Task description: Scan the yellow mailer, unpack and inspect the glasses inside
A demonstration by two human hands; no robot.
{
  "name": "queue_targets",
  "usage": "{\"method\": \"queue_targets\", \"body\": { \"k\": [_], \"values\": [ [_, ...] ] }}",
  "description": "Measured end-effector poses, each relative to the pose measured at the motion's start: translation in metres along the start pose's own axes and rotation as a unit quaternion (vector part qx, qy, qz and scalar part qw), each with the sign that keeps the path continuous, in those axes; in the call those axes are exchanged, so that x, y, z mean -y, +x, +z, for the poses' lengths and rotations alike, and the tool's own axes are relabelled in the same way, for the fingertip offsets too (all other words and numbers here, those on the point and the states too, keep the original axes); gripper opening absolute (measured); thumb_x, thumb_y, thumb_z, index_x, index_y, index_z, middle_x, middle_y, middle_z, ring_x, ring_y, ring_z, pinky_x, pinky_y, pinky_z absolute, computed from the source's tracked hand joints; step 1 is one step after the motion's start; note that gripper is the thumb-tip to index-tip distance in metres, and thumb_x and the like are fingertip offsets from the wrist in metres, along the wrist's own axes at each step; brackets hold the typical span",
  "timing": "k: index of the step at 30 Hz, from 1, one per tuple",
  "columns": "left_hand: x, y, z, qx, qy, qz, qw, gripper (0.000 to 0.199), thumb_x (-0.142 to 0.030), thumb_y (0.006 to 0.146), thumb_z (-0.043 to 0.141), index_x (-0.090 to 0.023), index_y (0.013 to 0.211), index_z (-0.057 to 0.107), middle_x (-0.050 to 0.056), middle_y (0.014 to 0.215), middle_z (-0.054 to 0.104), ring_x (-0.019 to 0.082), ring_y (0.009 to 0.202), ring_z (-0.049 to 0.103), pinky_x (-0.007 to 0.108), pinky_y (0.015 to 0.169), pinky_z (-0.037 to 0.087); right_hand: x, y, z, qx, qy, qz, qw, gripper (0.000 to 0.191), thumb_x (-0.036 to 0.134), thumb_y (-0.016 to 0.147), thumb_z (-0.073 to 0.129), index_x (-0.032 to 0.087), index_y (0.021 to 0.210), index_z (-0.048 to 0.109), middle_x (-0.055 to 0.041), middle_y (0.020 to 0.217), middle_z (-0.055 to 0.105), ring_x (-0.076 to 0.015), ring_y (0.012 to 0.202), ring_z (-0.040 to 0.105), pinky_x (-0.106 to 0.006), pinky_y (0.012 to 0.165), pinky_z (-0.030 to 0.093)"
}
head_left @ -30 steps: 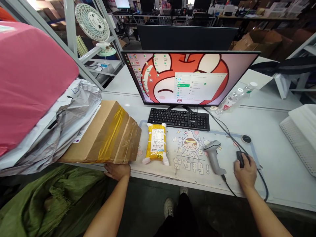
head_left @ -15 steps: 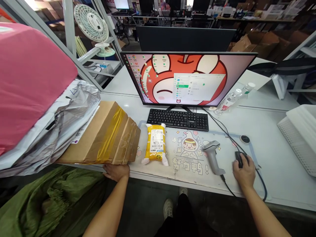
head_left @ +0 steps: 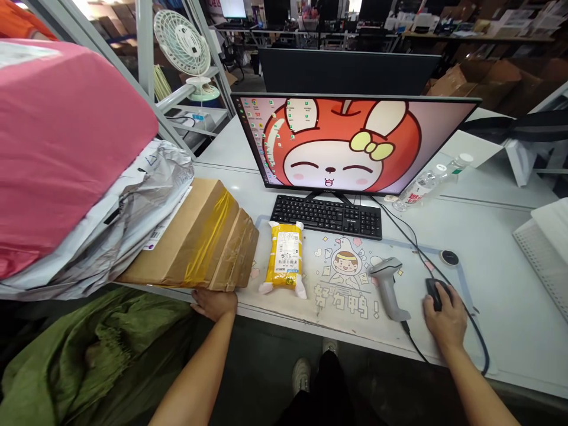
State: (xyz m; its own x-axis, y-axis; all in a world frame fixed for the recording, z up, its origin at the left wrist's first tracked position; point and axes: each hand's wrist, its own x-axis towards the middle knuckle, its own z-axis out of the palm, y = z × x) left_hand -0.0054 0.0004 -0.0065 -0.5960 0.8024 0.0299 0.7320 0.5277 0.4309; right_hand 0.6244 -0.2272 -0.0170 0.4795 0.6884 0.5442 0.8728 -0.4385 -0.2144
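Note:
My right hand (head_left: pixel 446 316) rests over a black computer mouse (head_left: pixel 438 294) on the desk mat, fingers laid along its top. At the desk's front edge, just below the cardboard boxes (head_left: pixel 202 236), is my left hand (head_left: pixel 215 303); its fingers are partly hidden by the edge and the boxes. A yellow taped parcel (head_left: pixel 286 257) with a white label lies on the mat between my hands. The grey barcode scanner (head_left: pixel 389 290) lies left of my right hand. Behind the black keyboard (head_left: pixel 326 216) stands a monitor (head_left: pixel 337 145) showing a red cartoon picture.
Pink (head_left: pixel 75 142) and grey (head_left: pixel 164 171) wrapped packages pile up on the left. A clear bottle (head_left: pixel 419 188) lies beside the monitor, with a round dark disc (head_left: pixel 449 257) nearer. At the right edge is a white basket (head_left: pixel 539 260). A fan (head_left: pixel 183 44) stands back left.
The chat window on the monitor has gone, leaving the cartoon picture uncovered. The whole view has shifted so things sit slightly further right. Both hands keep about the same places.

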Motion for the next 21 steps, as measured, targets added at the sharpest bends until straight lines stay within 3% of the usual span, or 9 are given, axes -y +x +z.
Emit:
{"method": "queue_targets", "body": {
  "k": [4, 21],
  "values": [
    [0.0002, -0.0006, 0.0009, -0.031, -0.008, -0.012, 0.999, 0.081, -0.031, 0.096, 0.054, 0.006, 0.163, 0.031, 0.041, 0.166, 0.040, 0.044, 0.167, 0.028, 0.071, 0.134, 0.021, -0.0014, -0.0001, 0.0007, 0.001, 0.005, -0.003, 1.000, 0.057, 0.041, 0.096, 0.062, 0.015, 0.145, 0.070, -0.0221, 0.156, 0.060, -0.0404, 0.130, 0.066, -0.057, 0.107, 0.054],
    [0.0010, 0.0005, 0.0007, -0.029, -0.014, -0.014, 0.999, 0.080, -0.024, 0.095, 0.058, 0.003, 0.166, 0.032, 0.038, 0.168, 0.041, 0.044, 0.167, 0.027, 0.069, 0.134, 0.022, -0.0055, -0.0008, 0.0027, -0.003, -0.007, -0.021, 1.000, 0.059, 0.042, 0.095, 0.062, 0.014, 0.146, 0.069, -0.0232, 0.154, 0.062, -0.0416, 0.130, 0.066, -0.058, 0.104, 0.056]
  ]
}}
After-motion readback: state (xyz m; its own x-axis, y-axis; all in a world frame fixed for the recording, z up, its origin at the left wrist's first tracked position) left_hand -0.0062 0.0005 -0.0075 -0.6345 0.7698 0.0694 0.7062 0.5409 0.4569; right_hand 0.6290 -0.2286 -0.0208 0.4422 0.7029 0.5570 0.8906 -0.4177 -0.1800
